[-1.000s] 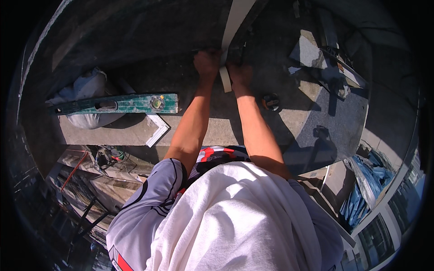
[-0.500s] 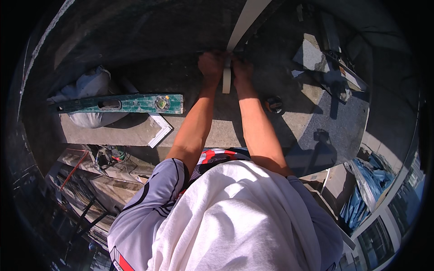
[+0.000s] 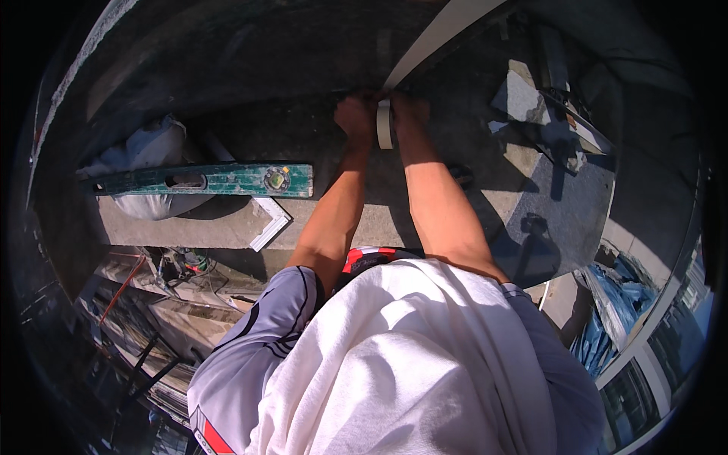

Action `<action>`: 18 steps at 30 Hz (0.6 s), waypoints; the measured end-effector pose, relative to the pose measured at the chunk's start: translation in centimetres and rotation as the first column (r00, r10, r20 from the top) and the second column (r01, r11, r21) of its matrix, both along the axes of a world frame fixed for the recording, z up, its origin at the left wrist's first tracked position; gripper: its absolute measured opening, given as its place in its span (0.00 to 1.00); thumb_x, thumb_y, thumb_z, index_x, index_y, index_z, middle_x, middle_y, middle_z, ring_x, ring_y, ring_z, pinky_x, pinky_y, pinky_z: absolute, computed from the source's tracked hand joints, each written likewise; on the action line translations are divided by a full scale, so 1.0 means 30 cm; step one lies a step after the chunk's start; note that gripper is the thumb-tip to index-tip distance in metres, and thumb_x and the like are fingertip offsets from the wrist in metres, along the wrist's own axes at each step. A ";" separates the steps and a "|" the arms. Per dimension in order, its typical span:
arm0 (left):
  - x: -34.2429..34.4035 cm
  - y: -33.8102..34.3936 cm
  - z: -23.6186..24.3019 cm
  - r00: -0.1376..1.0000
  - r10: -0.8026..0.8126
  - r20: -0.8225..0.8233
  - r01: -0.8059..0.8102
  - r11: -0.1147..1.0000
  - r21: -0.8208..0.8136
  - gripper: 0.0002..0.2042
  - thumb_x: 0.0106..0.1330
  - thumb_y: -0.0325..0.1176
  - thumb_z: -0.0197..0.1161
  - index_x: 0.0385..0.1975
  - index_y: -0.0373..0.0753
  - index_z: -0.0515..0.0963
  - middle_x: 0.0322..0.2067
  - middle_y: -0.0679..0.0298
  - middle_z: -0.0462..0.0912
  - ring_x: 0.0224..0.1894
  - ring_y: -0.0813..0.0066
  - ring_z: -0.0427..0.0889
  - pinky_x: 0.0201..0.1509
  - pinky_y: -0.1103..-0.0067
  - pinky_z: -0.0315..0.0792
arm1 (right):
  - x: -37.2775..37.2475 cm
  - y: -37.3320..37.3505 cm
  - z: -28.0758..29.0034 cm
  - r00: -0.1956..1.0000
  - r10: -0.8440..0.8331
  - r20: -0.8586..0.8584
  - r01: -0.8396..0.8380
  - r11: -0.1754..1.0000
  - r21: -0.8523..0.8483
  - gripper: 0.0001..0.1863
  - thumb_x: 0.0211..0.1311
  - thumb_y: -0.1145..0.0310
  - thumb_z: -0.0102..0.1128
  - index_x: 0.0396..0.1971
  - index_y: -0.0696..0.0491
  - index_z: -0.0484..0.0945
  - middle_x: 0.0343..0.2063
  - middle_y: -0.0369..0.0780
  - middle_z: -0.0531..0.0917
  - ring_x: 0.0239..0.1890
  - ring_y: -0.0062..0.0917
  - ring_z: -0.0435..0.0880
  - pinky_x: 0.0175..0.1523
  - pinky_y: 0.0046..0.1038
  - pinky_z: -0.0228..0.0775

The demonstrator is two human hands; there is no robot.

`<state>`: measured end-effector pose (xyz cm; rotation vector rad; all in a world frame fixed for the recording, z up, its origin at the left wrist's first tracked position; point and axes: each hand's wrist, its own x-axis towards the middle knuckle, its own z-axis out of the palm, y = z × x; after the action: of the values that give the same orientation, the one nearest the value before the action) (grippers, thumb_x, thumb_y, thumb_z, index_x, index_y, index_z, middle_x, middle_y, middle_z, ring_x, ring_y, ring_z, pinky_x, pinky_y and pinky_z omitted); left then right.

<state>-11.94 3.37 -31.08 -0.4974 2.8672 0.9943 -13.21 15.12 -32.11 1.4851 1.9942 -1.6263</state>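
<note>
A long pale strip of tape (image 3: pixel 436 42) runs along the dark wall from the upper right down to my hands. From its lower end hangs a curved beige band that looks like the tape roll (image 3: pixel 384 127), seen edge on. My left hand (image 3: pixel 355 117) is closed at the left of the roll, with its fingers curled at the strip's end. On the other side, my right hand (image 3: pixel 411 112) is also closed against the tape. Shadow hides most of the fingertips. Both arms are stretched forward, close together.
A worn green spirit level (image 3: pixel 227 180) lies at the left across a whitish sack (image 3: pixel 152 144). Beside it is a white angled piece (image 3: pixel 274 221). A dark round object (image 3: pixel 461 176) sits by my right forearm. Broken slabs (image 3: pixel 523 102), a grey speckled slab (image 3: pixel 569 212) and blue sheeting (image 3: pixel 618 307) are at the right.
The strip's upper part leans farther right in view. The roll appears slightly higher and more curved, and my right forearm now partly covers the dark round object. Both hands stay at the tape.
</note>
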 end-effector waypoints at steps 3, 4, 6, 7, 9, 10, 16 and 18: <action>-0.001 0.002 -0.024 1.000 -0.006 0.028 0.008 0.998 -0.062 0.17 0.62 0.59 0.75 0.43 0.59 0.95 0.34 0.56 0.93 0.39 0.51 0.94 0.41 0.60 0.86 | -0.014 0.014 -0.037 0.999 -0.016 -0.030 0.014 0.997 -0.070 0.26 0.41 0.72 0.87 0.42 0.67 0.87 0.36 0.46 0.89 0.36 0.35 0.90 0.39 0.42 0.83; 0.001 -0.002 -0.040 1.000 -0.002 0.015 0.003 0.999 -0.055 0.16 0.63 0.60 0.74 0.41 0.59 0.95 0.34 0.56 0.93 0.38 0.50 0.94 0.41 0.59 0.87 | -0.021 0.005 -0.029 0.998 -0.040 -0.041 0.036 0.994 -0.102 0.25 0.41 0.74 0.86 0.42 0.66 0.87 0.35 0.45 0.89 0.35 0.35 0.90 0.38 0.42 0.82; 0.004 -0.010 -0.049 1.000 0.000 -0.013 -0.001 0.999 -0.039 0.16 0.64 0.61 0.73 0.38 0.61 0.95 0.32 0.57 0.93 0.37 0.50 0.94 0.41 0.57 0.87 | -0.032 0.000 -0.019 0.999 -0.044 -0.029 0.040 0.990 -0.135 0.24 0.42 0.77 0.85 0.42 0.65 0.86 0.34 0.44 0.88 0.33 0.34 0.89 0.37 0.42 0.81; 0.004 -0.007 -0.043 1.000 -0.003 -0.008 0.002 0.999 -0.044 0.15 0.64 0.61 0.73 0.39 0.61 0.95 0.32 0.57 0.93 0.37 0.49 0.94 0.40 0.57 0.87 | -0.039 0.004 -0.017 1.000 -0.024 -0.007 0.023 0.990 -0.137 0.23 0.42 0.79 0.85 0.41 0.65 0.86 0.34 0.43 0.87 0.33 0.34 0.88 0.36 0.42 0.81; 0.006 0.002 -0.020 1.000 -0.019 0.001 0.019 0.998 -0.054 0.15 0.64 0.61 0.72 0.40 0.62 0.95 0.32 0.57 0.93 0.37 0.49 0.94 0.39 0.56 0.87 | -0.039 0.010 -0.038 0.999 -0.017 -0.041 0.010 0.987 -0.161 0.24 0.42 0.80 0.84 0.42 0.64 0.85 0.35 0.43 0.87 0.34 0.33 0.88 0.37 0.42 0.81; 0.008 0.002 -0.030 0.999 -0.026 -0.021 0.025 0.999 -0.044 0.16 0.65 0.61 0.72 0.41 0.62 0.94 0.32 0.57 0.93 0.37 0.49 0.94 0.39 0.56 0.87 | -0.035 0.003 -0.055 0.995 -0.019 -0.103 0.000 0.984 -0.180 0.25 0.42 0.80 0.84 0.44 0.64 0.85 0.37 0.43 0.87 0.35 0.33 0.88 0.38 0.42 0.81; -0.006 -0.018 -0.029 0.993 -0.116 -0.026 0.113 0.990 -0.087 0.19 0.67 0.63 0.69 0.42 0.58 0.94 0.34 0.57 0.93 0.38 0.50 0.94 0.41 0.57 0.86 | 0.044 -0.007 -0.040 0.945 -0.020 -0.326 -0.066 0.966 -0.252 0.21 0.53 0.64 0.81 0.43 0.61 0.88 0.36 0.41 0.89 0.34 0.29 0.89 0.38 0.37 0.81; 0.008 -0.032 -0.041 0.977 -0.197 -0.080 0.194 0.980 -0.048 0.21 0.67 0.65 0.68 0.42 0.55 0.93 0.34 0.57 0.93 0.38 0.50 0.94 0.41 0.57 0.86 | 0.150 0.006 -0.062 0.913 -0.091 -0.397 -0.093 0.902 -0.422 0.18 0.58 0.67 0.78 0.46 0.59 0.87 0.37 0.39 0.89 0.36 0.28 0.89 0.39 0.36 0.82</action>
<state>-11.69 2.42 -32.31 -0.1736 2.9436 0.9488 -8.71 15.29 -33.98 1.0391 1.6248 -2.3454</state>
